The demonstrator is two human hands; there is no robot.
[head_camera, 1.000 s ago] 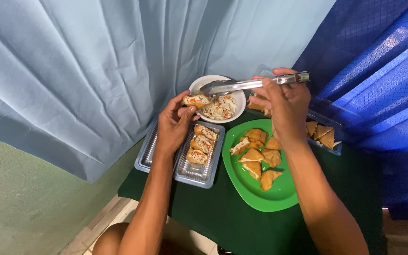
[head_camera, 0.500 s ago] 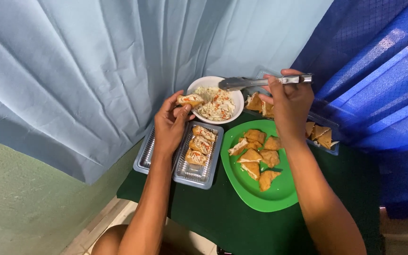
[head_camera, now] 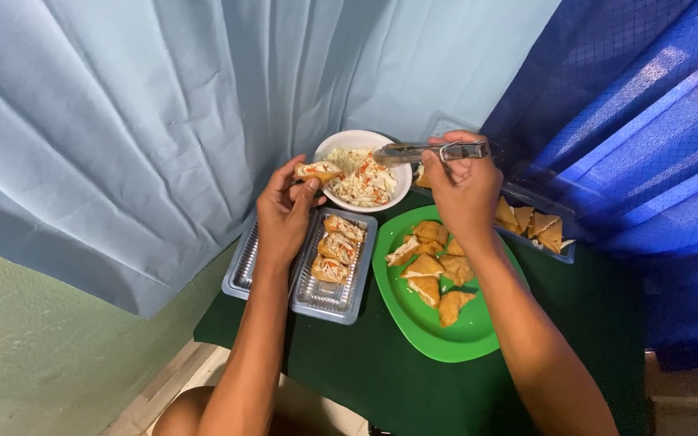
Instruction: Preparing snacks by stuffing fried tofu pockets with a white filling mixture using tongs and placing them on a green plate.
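Note:
My left hand [head_camera: 283, 216] holds a stuffed fried tofu piece [head_camera: 317, 170] beside the white bowl [head_camera: 351, 137] of shredded vegetable filling [head_camera: 363, 178]. My right hand [head_camera: 462, 190] grips metal tongs [head_camera: 430, 151], whose tips reach over the bowl's right rim. Below the left hand a clear plastic tray [head_camera: 334, 297] carries three filled tofu pieces [head_camera: 337, 246]. A green plate [head_camera: 446, 335] under my right wrist bears several plain fried tofu triangles [head_camera: 430, 266].
A second clear tray [head_camera: 240, 274] lies left of the filled one. A clear container [head_camera: 544, 230] with more fried tofu stands at the right, by the dark blue curtain [head_camera: 640, 121]. A light blue curtain [head_camera: 139, 121] hangs behind. The table [head_camera: 381, 379] is dark green.
My right hand with the tongs has drawn back a little toward the bowl's right rim. My left hand still holds the tofu piece, raised slightly by the bowl.

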